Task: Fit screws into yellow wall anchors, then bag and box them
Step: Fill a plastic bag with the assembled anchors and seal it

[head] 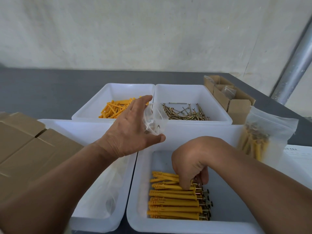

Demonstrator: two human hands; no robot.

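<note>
Anchors [173, 202] with screws already fitted lie in a row in the near right tray [143, 183]. The right hand [190, 159] curls down over the row's far end, pinching a few. The left hand [130, 127] grips a small clear bag [156, 118] above the trays, possibly with something small inside. Loose anchors [116, 108] fill the far left tray [91, 107], screws [184, 113] the far right tray [216, 102]. A filled bag [263, 137] stands at the right.

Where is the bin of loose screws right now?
Head view: the screw bin sits back right, beside the anchor bin and left of the open cardboard boxes.
</note>
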